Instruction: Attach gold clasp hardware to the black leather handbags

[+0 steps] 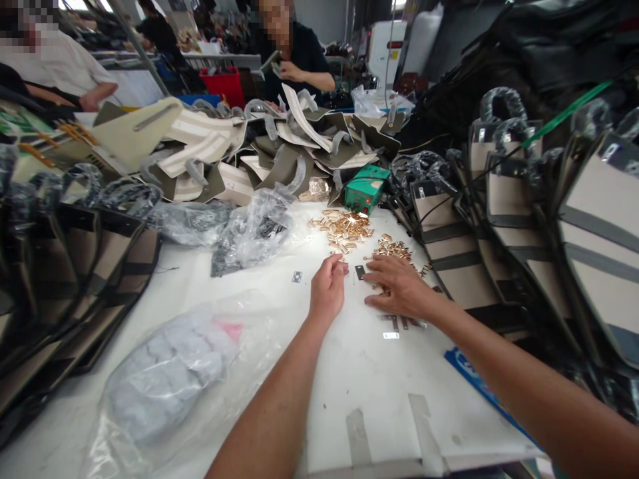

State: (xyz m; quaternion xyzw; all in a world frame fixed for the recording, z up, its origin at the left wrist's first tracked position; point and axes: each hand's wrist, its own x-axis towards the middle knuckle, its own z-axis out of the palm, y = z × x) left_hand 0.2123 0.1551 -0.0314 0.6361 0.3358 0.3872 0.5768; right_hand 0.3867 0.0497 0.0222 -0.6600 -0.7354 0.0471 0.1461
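My left hand (327, 289) rests on the white table (259, 279) with its fingers curled together in a pinch; what they hold is too small to make out. My right hand (397, 286) lies flat beside it, fingers spread over a few gold metal fittings. A small dark square piece (360, 271) lies between the two hands. Two heaps of gold metal fittings (344, 229) (394, 249) lie just beyond my fingers. A second small grey square (297, 277) sits to the left.
A green box (366, 189) stands behind the fittings. Piles of beige and olive bag panels (279, 146) fill the far table. Striped bags (504, 199) stand at the right, dark bags (74, 266) at the left. Plastic wraps (170, 372) lie near. Other people sit at the back.
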